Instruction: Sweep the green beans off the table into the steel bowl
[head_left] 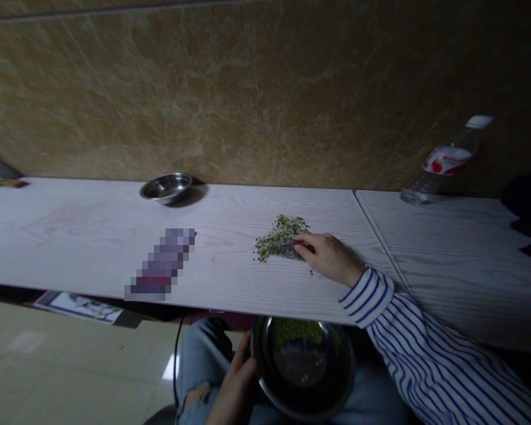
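Tabletop (230,283): green seeds (279,229) left of right hand (331,256), fingers pinching greyish piece (283,248); left hand (244,367) grips bowl (337,360).

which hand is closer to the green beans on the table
Right. The right hand is at the right edge of the green beans; the left hand is farther, past the table edge, holding the metal bowl.

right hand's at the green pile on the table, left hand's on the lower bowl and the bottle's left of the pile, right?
Not quite: the head view shows the bottle right of the pile. The right hand is at it, the left hand on the lower bowl.
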The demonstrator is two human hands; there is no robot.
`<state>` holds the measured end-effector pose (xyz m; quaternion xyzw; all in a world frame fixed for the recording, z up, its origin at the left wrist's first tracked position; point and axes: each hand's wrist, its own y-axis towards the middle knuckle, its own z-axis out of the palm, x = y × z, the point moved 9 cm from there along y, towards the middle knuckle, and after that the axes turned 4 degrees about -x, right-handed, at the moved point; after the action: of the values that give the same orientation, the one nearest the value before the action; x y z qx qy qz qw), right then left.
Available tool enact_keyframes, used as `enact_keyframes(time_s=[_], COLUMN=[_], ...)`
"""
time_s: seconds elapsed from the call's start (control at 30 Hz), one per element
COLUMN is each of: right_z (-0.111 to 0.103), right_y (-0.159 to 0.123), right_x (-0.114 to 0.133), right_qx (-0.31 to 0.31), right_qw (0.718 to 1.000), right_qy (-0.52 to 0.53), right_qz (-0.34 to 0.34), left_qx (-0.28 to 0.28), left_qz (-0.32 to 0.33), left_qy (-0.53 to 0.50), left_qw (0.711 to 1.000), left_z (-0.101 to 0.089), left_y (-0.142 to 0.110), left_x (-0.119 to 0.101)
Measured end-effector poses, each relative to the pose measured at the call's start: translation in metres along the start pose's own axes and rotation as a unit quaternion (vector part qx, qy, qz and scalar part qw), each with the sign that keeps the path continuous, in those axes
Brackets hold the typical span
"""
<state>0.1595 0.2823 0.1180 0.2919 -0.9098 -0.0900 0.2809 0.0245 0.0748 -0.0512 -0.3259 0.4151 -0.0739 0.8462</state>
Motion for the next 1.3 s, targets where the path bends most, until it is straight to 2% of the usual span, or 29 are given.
enact_keyframes(time_s=[0.23,0.47,0.67,0.93,1.3], right_z=[-0.008,-0.027,-0.035,-0.024,-0.019], right_y=[0.005,0.000,-0.004,-0.009,-0.029], right_x=[-0.012,-0.030,-0.036,-0.027,-0.005], right_qx=[-0.046,-0.131,-0.166,-0.131,-0.102], right_qw=[0.998,0.987,0.985,0.990,0.991], right_qy=[0.042,0.094,0.036,-0.059,-0.063], right_qz=[0.004,0.022,0.019,0.003,-0.051], left_qx=[-0.006,-0.016,-0.003,0.015,0.020], left_qz=[0.006,-0.011,-0.007,0.001,0.003], left_qy=[0.006,0.009,0.009,-0.001,0.006], left_qw=[1.000,1.000,1.000,1.000,1.000], left_z=[-0.007,0.000,0.001,0.006,0.008], left_y=[0.002,-0.005,-0.007,-0.009,-0.008], left_x=[0.008,0.005,0.002,0.000,-0.004])
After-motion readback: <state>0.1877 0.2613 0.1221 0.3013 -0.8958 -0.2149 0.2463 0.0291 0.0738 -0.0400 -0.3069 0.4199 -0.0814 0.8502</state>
